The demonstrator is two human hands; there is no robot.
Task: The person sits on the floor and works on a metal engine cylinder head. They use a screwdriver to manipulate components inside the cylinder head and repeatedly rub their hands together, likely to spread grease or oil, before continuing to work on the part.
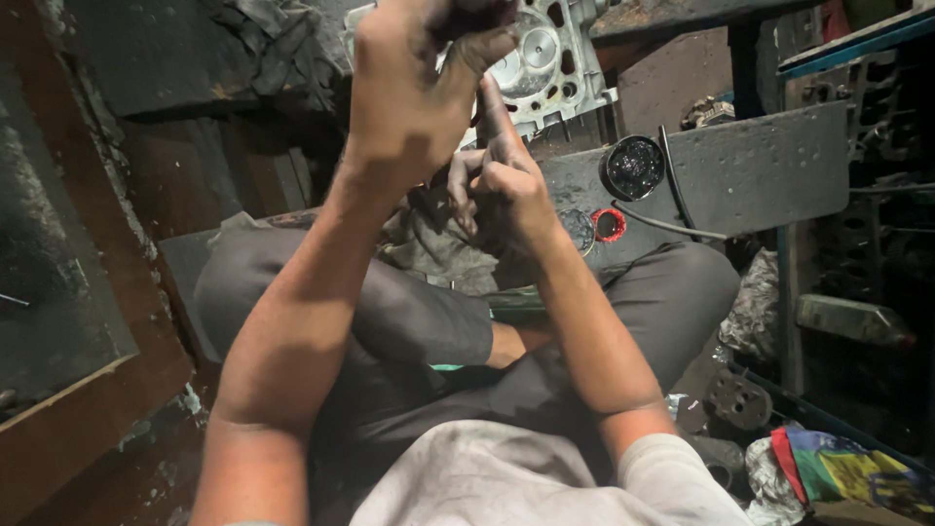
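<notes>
A wooden ledge [88,409] fills the lower left. The left hand [414,93] is raised, fingers closed on a dark object cut off by the top edge. Just right and lower, the right hand [506,185] is curled, index finger pointing up toward the grey cylinder head [550,63]. Further right, on the dark board [760,166], a round black tin [633,168] sits near its left edge, a red ring [610,225] below.

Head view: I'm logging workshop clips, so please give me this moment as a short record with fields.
Left hand: raised, closed around a small dark object I cannot identify
Right hand: below it, index finger pointing up
Ahead: grey metal engine part with round openings
Nearby: round black tin, small red ring
Posture: seated, dark trousers
</notes>
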